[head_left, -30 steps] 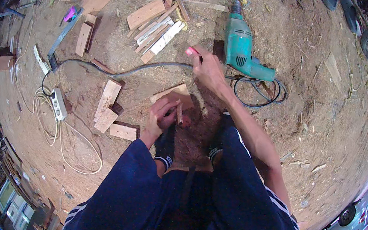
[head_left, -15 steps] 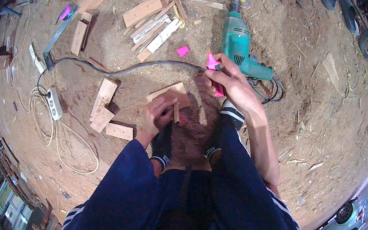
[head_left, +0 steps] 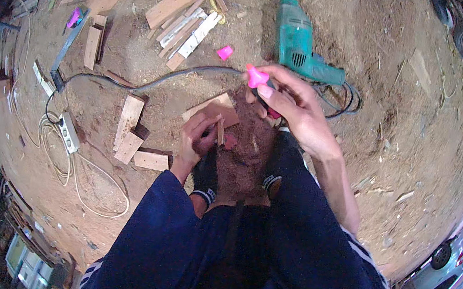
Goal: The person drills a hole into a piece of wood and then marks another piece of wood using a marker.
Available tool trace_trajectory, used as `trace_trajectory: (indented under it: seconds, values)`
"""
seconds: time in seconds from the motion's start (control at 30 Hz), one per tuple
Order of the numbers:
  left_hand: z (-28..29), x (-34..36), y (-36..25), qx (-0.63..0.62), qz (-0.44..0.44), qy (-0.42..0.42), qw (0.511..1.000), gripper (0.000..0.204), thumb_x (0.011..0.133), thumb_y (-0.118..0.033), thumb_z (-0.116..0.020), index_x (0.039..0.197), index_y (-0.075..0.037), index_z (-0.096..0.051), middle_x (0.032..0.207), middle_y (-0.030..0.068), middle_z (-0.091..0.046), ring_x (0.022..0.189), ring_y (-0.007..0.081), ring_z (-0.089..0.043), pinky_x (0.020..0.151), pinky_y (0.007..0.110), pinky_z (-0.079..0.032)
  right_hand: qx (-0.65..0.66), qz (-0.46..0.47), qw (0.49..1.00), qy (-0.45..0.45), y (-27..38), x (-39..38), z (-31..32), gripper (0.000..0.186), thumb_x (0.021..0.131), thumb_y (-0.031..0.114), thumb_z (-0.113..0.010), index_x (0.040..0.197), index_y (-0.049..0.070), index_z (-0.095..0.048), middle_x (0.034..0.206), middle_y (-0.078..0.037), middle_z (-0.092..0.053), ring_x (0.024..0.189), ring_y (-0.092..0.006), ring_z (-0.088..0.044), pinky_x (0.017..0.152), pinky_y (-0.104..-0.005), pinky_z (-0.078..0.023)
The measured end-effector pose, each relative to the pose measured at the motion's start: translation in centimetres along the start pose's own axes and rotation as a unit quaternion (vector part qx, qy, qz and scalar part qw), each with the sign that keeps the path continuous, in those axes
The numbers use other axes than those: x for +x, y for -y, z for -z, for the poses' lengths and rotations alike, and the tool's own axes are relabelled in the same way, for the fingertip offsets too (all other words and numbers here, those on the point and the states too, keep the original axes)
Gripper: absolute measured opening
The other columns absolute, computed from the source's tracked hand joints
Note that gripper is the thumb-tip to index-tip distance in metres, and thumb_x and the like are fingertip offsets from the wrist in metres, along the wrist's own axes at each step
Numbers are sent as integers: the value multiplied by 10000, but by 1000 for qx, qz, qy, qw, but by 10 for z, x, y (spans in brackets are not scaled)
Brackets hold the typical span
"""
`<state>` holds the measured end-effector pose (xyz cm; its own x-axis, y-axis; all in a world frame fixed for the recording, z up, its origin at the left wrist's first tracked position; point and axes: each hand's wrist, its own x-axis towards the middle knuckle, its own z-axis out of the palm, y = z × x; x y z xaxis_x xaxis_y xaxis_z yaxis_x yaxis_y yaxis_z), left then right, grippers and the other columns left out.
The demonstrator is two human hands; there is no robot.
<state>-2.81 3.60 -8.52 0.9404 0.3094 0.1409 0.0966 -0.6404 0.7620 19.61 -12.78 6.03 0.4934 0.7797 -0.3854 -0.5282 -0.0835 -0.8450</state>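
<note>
Pink marker [head_left: 258, 78] in my right hand [head_left: 301, 114], thin wood stick [head_left: 221, 132] in my left hand [head_left: 196, 137].
My right fingers curl round the marker, maybe so its orange tip [head_left: 250, 67] pokes out free. My left fingers pinch the stick, probably to keep it steady. The pink cap [head_left: 225, 52] lies on the dirt [head_left: 366, 139] (near some white wood strips [head_left: 198, 36]). My sock [head_left: 205, 194] has small pale letters, too blurry to read.

Grips an uncapped pink marker [head_left: 258, 79] in the right hand [head_left: 297, 109], on the near side of a green drill [head_left: 296, 41], with a pink cap [head_left: 225, 52] on the ground to the left. Holds a thin wood strip [head_left: 221, 132] in the left hand [head_left: 196, 135] beside a board [head_left: 211, 105], with a white power strip [head_left: 69, 133] farther left.
</note>
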Motion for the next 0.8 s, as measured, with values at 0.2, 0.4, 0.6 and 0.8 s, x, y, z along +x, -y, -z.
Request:
trace_trajectory:
  seconds: [0.2, 0.4, 0.6, 0.8]
  values:
    - [-6, 1, -1, 4, 21, 14, 1000, 210, 834, 3, -814, 1037, -36, -775, 868, 134, -723, 750, 259, -719, 656, 335, -560, -218, 28, 968, -119, -112, -5, 3, 314, 983, 166, -703, 1253, 7, -684, 1102, -109, -747, 946, -143, -659, 846, -309, -533]
    - [-5, 4, -7, -22, 21, 0, 1000, 315, 780, 59, -789, 1081, -34, -765, 752, 104, -600, 650, 244, -603, 578, 355, -484, -291, 152, 935, -133, -162, -6, -3, 286, 904, 89, -765, 1188, 68, -739, 1148, -147, -742, 1054, -324, -721, 890, -361, -583]
    - [-3, 6, -8, -15, 14, 1, 1000, 329, 768, 60, -794, 1083, -33, -771, 762, 100, -609, 659, 243, -614, 585, 352, -491, -284, 189, 930, -138, -172, -10, -3, 337, 894, 76, -749, 1229, 73, -715, 1110, -165, -736, 1011, -338, -727, 865, -400, -586]
    - [-1, 2, -6, -12, 39, 29, 999, 348, 783, 47, -791, 1119, -34, -761, 853, 117, -664, 751, 246, -671, 659, 343, -532, -316, 142, 932, -111, -173, -9, -1, 318, 879, 79, -764, 1192, 40, -714, 1081, -168, -738, 991, -329, -736, 824, -385, -590]
